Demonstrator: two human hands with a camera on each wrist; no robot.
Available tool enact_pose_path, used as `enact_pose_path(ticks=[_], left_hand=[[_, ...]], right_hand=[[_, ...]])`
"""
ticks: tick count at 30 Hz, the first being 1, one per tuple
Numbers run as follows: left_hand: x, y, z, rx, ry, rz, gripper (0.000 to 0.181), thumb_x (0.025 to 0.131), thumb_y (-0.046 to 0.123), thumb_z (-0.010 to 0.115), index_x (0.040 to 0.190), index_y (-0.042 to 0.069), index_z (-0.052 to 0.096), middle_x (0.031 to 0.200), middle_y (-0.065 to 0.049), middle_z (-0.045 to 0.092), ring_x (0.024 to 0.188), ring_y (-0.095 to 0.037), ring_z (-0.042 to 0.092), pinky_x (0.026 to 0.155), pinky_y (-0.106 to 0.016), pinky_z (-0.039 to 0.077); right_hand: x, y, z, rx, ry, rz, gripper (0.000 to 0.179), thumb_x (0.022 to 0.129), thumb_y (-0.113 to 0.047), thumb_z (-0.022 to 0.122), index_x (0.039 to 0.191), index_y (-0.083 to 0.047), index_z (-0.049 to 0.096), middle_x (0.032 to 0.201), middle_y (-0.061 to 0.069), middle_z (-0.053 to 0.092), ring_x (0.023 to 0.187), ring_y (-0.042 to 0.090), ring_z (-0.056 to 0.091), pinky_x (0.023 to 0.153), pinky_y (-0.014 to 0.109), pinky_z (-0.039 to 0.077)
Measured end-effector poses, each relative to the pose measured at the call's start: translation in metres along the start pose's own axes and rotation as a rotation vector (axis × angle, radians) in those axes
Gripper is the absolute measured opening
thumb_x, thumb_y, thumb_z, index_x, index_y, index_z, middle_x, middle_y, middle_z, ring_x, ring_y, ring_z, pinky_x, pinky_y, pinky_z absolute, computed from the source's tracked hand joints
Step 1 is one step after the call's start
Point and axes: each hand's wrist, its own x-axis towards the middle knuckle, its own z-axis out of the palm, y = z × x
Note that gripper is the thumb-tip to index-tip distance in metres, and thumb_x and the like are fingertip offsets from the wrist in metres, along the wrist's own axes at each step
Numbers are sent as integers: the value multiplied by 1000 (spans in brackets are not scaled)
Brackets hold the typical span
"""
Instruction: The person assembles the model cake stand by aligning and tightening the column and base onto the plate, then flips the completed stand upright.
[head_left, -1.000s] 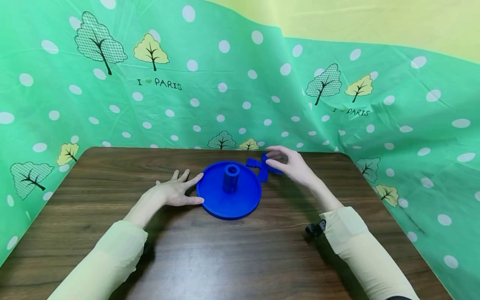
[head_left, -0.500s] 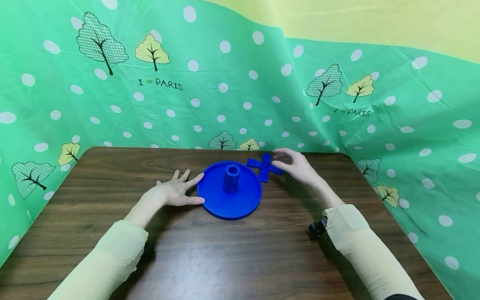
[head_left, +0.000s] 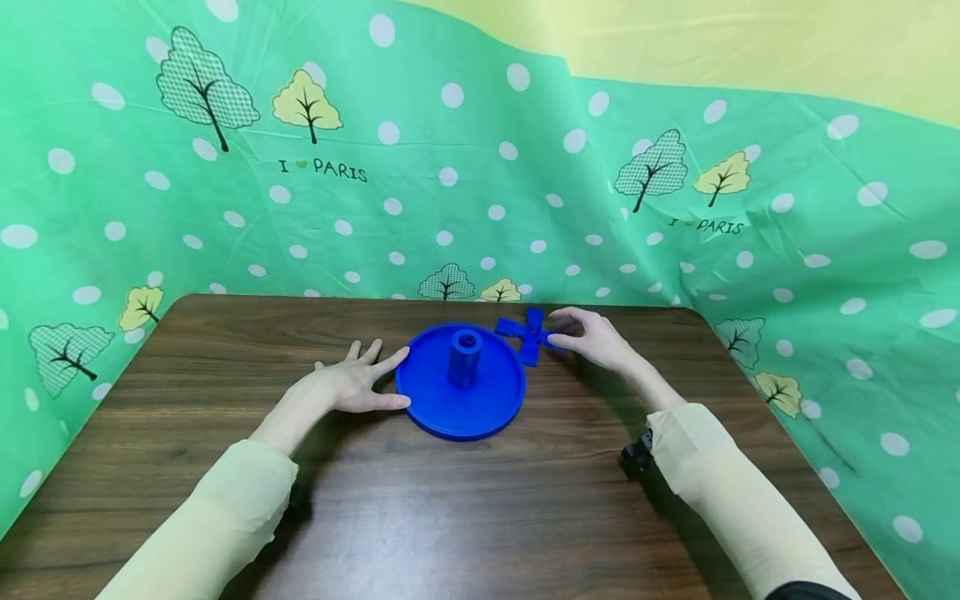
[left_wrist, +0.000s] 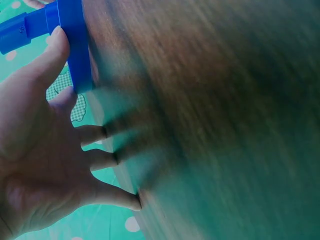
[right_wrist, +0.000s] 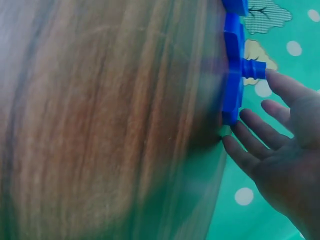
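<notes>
A round blue base (head_left: pixel 480 404) with a raised rim lies flat on the table, and a hollow blue post (head_left: pixel 465 358) stands upright at its centre. My left hand (head_left: pixel 348 385) has its fingers spread, with thumb and forefinger against the base's left edge. To the base's upper right lies a blue cross-shaped piece (head_left: pixel 530 337) with several arms; a short stub (right_wrist: pixel 255 69) sticks up from it in the right wrist view. My right hand (head_left: pixel 596 340) is at the cross's right arm, fingers loosely bent and apart. Whether its fingertips touch the piece is hard to tell.
The brown wooden table (head_left: pixel 450 517) ends just behind the cross piece. A green polka-dot cloth (head_left: pixel 420 208) with printed trees hangs behind and around it. A small black device (head_left: pixel 636 457) sits at the right cuff.
My right hand has drawn back slightly to the right, uncovering more of the cross piece, and its fingers have lowered a little. The left hand and the base stay in place.
</notes>
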Motion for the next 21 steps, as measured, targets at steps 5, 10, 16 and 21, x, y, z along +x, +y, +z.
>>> enact_pose_path(ticks=[5, 10, 16, 21], left_hand=[[-1, 1, -1, -6, -7, -3, 90, 97, 70, 51, 167, 34, 8, 174, -21, 1, 158, -54, -3, 107, -91, 6], [-3, 2, -2, -9, -10, -3, 90, 97, 70, 51, 167, 33, 8, 174, -20, 2, 158, -54, -4, 107, -91, 6], [-3, 1, -2, -10, -9, -1, 89, 97, 69, 51, 167, 33, 8, 174, -21, 1, 158, -54, -3, 106, -91, 7], [-3, 1, -2, -18, -10, 1, 89, 97, 69, 51, 167, 33, 8, 174, -21, 1, 158, -54, -4, 106, -91, 6]], right_hand=[[3, 4, 3, -49, -23, -6, 51, 96, -28, 74, 140, -5, 61, 136, 18, 67, 130, 36, 61, 112, 55, 45], [7, 5, 5, -104, -39, -18, 50, 94, -23, 76, 138, -2, 62, 136, 20, 67, 132, 38, 59, 112, 55, 45], [9, 3, 8, -158, -30, -10, 51, 90, -22, 80, 136, -3, 65, 135, 20, 66, 130, 38, 58, 111, 55, 45], [8, 4, 10, -191, -14, -24, 46, 90, -19, 80, 132, -3, 68, 131, 21, 65, 124, 39, 59, 106, 55, 47]])
